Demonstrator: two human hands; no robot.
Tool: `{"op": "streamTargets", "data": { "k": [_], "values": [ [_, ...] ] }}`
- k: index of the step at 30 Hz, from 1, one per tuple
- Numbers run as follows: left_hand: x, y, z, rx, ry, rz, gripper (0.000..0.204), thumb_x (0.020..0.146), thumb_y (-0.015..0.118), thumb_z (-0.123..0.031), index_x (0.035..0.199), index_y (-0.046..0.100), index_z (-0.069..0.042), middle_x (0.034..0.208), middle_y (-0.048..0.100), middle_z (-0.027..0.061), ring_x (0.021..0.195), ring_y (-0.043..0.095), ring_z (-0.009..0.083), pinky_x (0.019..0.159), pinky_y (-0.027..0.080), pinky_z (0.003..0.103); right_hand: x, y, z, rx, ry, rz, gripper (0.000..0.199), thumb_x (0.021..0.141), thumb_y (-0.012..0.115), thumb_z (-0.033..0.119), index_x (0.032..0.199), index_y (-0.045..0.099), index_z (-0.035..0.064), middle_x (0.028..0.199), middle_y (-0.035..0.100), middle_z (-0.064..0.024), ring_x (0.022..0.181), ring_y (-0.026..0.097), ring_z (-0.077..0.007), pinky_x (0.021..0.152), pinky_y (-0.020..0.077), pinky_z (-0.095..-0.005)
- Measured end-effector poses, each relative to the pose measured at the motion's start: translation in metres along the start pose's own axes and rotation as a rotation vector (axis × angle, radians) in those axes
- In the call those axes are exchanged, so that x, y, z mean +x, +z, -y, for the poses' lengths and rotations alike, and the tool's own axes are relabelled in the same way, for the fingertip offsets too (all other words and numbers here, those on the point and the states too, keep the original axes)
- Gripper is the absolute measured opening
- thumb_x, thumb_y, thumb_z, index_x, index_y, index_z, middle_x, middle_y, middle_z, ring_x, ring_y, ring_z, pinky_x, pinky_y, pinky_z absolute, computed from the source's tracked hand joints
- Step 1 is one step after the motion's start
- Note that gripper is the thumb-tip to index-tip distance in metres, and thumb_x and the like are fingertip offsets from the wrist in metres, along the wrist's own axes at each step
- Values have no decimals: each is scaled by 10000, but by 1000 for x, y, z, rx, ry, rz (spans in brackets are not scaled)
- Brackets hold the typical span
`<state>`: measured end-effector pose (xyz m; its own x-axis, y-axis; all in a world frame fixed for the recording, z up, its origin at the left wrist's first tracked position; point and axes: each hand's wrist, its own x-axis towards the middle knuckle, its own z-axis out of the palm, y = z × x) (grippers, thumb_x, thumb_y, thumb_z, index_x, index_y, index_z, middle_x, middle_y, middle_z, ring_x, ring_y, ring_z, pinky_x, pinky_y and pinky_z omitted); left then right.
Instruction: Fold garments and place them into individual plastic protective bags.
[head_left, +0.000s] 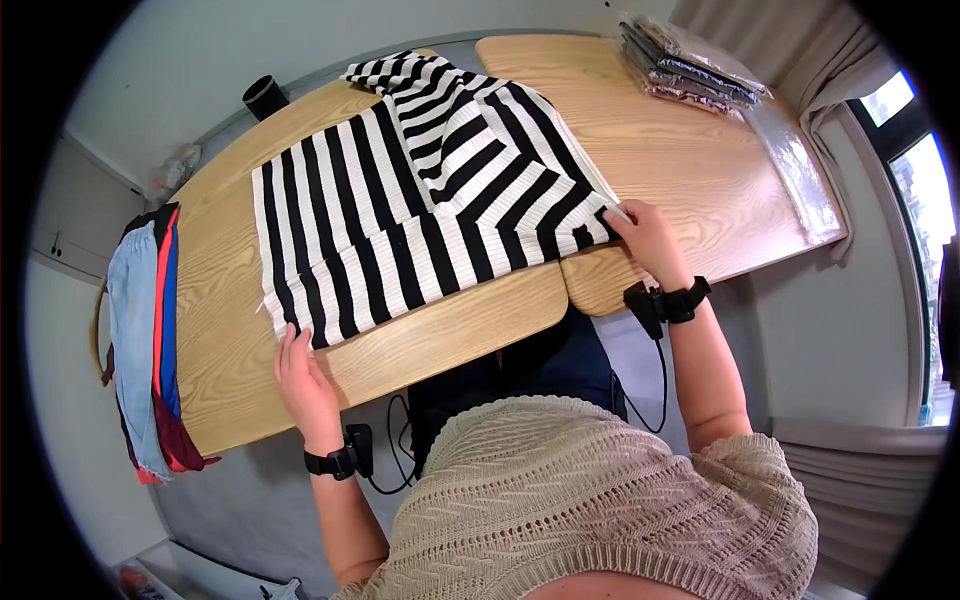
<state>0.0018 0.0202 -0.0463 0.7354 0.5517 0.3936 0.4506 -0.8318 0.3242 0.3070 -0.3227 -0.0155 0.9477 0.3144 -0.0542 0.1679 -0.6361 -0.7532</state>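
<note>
Left hand [303, 372] and right hand [648, 235] each pinching a corner of the black-and-white striped garment [420, 200], half-folded

Both hands, left [300, 375] and right [648, 238], reach forward, fingers down.

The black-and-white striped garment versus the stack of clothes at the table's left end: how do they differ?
The black-and-white striped garment lies spread flat mid-table, held by the left hand and right hand; the stack of clothes is piled, plain-coloured, untouched, overhanging the edge. Both rest on the wooden table.
</note>
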Motion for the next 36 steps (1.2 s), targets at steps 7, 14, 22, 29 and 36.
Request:
{"op": "streamTargets", "data": {
  "k": [7, 14, 22, 29, 36],
  "values": [
    [-13, -32, 19, -147, -96, 87, 258, 870, 464, 61, 1087, 587, -7, 1202, 587, 173, 1114, 539, 354, 936, 433, 393, -44, 4, -13, -225, -212, -257, 201, 750, 700, 179, 858, 654, 16, 693, 609, -150, 691, 570, -320, 656, 452, -396],
    [-9, -42, 19, -197, -44, 218, 336, 803, 496, 96, 1113, 575, -9, 1282, 537, 174, 1196, 494, 336, 904, 449, 375, -31, 9, 16, -176, -385, -320, 263, 750, 711, 228, 893, 655, 15, 740, 631, -109, 768, 577, -319, 718, 457, -398],
    [-6, -47, 18, -141, -23, 276, 398, 794, 452, 102, 1169, 544, 3, 1327, 491, 187, 1260, 436, 336, 983, 399, 383, -12, 13, 7, -150, -298, -167, 200, 788, 669, 221, 856, 644, 34, 730, 623, -172, 734, 595, -360, 658, 471, -421],
    [37, -111, -4, -53, 39, 302, 487, 817, 474, 59, 1297, 478, -21, 1351, 468, 179, 1298, 384, 332, 1069, 308, 392, -55, -1, 6, -5, -305, -225, 198, 775, 674, 131, 925, 620, 12, 853, 631, -151, 858, 572, -323, 774, 453, -393],
    [177, -104, -105, 15, 462, 326, 421, 850, 509, -6, 1271, 504, -27, 1269, 536, 160, 1198, 480, 319, 1020, 359, 366, -57, 16, -15, 55, -240, -355, 281, 700, 683, 12, 971, 609, 21, 884, 612, -124, 885, 559, -300, 796, 446, -364]
  ]
}}
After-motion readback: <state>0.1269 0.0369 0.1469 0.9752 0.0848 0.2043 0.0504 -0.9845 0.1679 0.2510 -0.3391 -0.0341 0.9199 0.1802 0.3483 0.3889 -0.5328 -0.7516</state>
